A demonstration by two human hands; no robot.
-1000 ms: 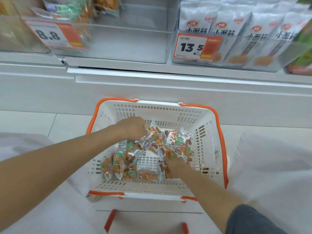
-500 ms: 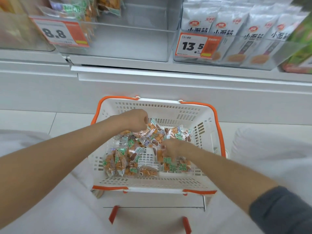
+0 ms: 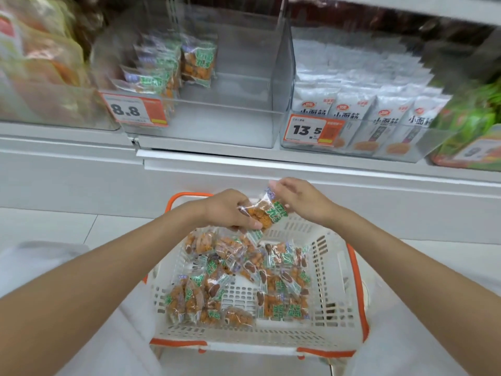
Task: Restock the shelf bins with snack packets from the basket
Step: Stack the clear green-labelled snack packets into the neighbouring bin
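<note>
The left hand (image 3: 230,210) curls its fingers round a packet (image 3: 267,214) of orange snack; a second wrapper end pokes out below its fingertips (whether it grips more than one I cannot tell). The right hand (image 3: 302,200), just beside the left, pinches the same packet's upper end at its fingertips. The packet bears green characters, too blurred to read.

Both hands hang above the far rim of the basket (image 3: 349,294), white with orange trim, which lies below them and nearer the person. Loose packets (image 3: 238,278) of the same kind cover much of its floor.

Above and beyond the left hand stands a clear bin (image 3: 230,123). It has a small stack (image 3: 173,74) of like packets at its left side and an orange 8.8 tag (image 3: 135,111) on its front. Beyond the right hand a 13.5 tag (image 3: 309,130) fronts white bags (image 3: 349,115) printed 小面筋 (red round logo above the characters).
</note>
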